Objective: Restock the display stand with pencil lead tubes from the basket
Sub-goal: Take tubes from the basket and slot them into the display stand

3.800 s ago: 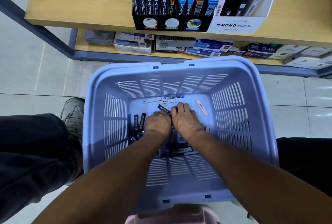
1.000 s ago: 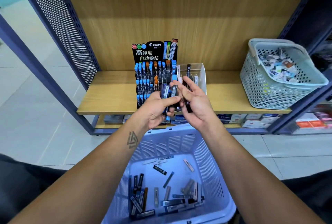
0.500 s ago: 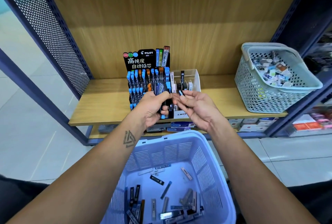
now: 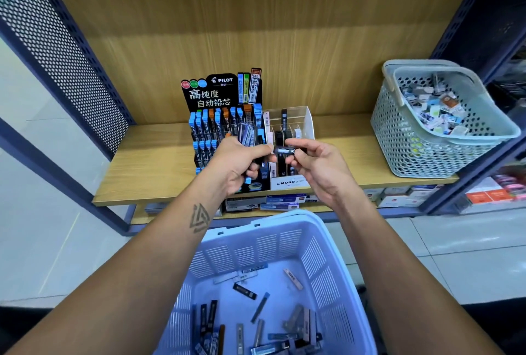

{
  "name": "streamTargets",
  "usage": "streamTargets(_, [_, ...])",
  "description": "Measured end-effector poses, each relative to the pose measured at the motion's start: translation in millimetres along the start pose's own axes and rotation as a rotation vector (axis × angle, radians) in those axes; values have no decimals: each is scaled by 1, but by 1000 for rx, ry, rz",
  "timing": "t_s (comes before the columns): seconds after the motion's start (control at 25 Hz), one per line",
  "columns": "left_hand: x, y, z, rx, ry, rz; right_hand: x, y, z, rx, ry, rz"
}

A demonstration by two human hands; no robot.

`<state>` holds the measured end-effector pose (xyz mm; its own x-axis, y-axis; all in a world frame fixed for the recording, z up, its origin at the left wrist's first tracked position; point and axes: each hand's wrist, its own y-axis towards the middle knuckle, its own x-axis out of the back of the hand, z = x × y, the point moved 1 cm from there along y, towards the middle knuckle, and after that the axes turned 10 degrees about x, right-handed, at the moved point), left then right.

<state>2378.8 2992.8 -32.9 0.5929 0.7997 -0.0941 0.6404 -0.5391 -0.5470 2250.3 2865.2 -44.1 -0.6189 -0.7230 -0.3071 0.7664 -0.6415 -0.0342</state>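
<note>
A black Pilot display stand (image 4: pixel 220 115) with rows of blue- and orange-capped lead tubes stands on the wooden shelf (image 4: pixel 150 167). Beside it on the right is a clear Mono stand (image 4: pixel 296 127) holding a few black tubes. My left hand (image 4: pixel 239 164) grips a bunch of lead tubes (image 4: pixel 249 134) in front of the Pilot stand. My right hand (image 4: pixel 316 164) pinches a single dark tube (image 4: pixel 284 150), held crosswise close to the left hand's fingers. Below my arms the lilac basket (image 4: pixel 321 243) holds several loose lead tubes (image 4: pixel 244 290).
A grey-green perforated basket (image 4: pixel 404 138) full of small stationery sits at the shelf's right end. Boxed stock (image 4: pixel 281 202) lies on the lower shelf. Dark blue uprights with perforated mesh (image 4: pixel 57 41) flank the bay on the left. Pale floor tiles lie around the basket.
Both hands came up out of the lilac basket with tubes. In the last second my right hand has drawn one tube away from the left hand's bunch and the view has moved closer.
</note>
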Motion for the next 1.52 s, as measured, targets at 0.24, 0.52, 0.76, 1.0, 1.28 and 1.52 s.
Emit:
streamTargets(0.24, [-7,17,12,-33,41,10,8,21,-7,57,15,-24])
streamTargets(0.52, [-13,32,9,20,-69,-41,16,52,-10,139,28,-194])
streamTargets(0.76, [-6,39,-4,-24,-142,-93,5,105,24,502,-747,-158])
streamTargets(1.0, [3,42,-5,-35,-151,-105,-10,133,13,594,-1044,15])
streamTargets(1.28, [9,44,6,-8,-139,-106,-16,140,-12,639,-1182,77])
streamTargets(1.52, [8,47,11,2,-110,-88,-13,154,-23,683,-1269,30])
